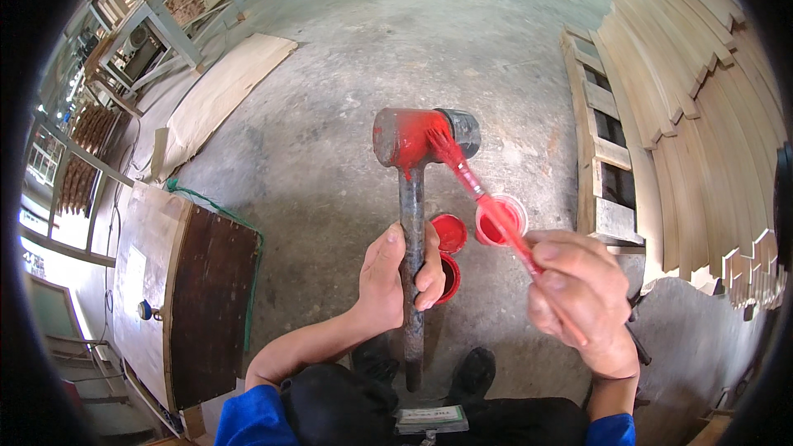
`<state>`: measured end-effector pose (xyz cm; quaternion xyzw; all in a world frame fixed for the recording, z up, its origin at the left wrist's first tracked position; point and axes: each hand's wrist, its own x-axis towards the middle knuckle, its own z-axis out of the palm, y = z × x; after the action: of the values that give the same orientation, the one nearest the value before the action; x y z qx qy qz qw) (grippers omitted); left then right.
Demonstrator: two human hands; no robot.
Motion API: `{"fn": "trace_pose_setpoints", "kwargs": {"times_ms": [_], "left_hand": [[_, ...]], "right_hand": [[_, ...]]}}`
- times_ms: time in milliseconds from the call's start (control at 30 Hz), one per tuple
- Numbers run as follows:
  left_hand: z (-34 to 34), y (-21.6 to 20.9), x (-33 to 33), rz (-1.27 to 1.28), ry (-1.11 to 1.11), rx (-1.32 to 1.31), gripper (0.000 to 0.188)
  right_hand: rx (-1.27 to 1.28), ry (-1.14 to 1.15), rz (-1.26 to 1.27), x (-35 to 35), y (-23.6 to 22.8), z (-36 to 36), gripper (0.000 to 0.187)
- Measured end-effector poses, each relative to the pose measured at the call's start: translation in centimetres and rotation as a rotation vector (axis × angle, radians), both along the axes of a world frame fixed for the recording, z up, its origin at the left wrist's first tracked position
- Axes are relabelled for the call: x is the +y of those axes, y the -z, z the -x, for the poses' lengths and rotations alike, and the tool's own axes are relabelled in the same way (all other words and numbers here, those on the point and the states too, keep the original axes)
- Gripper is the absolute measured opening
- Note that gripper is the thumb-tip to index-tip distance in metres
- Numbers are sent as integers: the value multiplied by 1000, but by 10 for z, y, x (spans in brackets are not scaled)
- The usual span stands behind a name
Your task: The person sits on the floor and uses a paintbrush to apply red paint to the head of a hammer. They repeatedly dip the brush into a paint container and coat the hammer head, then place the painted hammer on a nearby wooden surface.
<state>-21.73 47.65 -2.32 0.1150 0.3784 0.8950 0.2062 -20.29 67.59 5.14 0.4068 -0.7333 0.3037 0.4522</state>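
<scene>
My left hand [385, 277] is wrapped round the dark handle of a mallet [411, 198], which stands upright in front of me with its head at the top. Wet red paint covers much of the mallet's head, while its right end is still dark. In my right hand [582, 289] is a paintbrush [496, 215] with a red handle. Its red-soaked bristles touch the head near the dark end. Below on the floor are an open tub of red paint [524, 216], a red round lid [448, 234] and a red-rimmed container [451, 279], partly hidden behind the mallet and my left fingers.
Stacked pale wooden boards [702, 140] and a pallet [607, 153] line the right side. A wooden box [198, 281] stands close on the left, with a flat sheet [227, 95] on the concrete floor [347, 58] beyond it. A metal-framed bench [157, 25] is at far left.
</scene>
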Motion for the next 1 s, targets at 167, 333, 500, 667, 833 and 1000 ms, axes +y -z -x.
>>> {"fn": "trace_pose_setpoints", "kwargs": {"times_ms": [167, 333, 500, 667, 833, 1000], "left_hand": [[0, 1, 0, -114, -3, -13, 47], [1, 0, 0, -117, -2, -53, 47], [0, 2, 2, -116, 16, -55, 48], [3, -2, -1, -30, -16, -28, 46], [8, -20, -2, 284, -56, -18, 42], [12, -24, 12, 352, -5, 52, 8]], "right_hand": [[15, -76, -10, -4, 5, -4, 26], [87, -11, 68, 4, 1, -5, 28], [-21, -52, -45, -4, 2, 2, 28], [-225, -89, -57, 13, -7, -17, 24], [-130, -61, 422, 54, 12, -2, 21], [-118, -120, 485, 64, 27, 5, 22]]}}
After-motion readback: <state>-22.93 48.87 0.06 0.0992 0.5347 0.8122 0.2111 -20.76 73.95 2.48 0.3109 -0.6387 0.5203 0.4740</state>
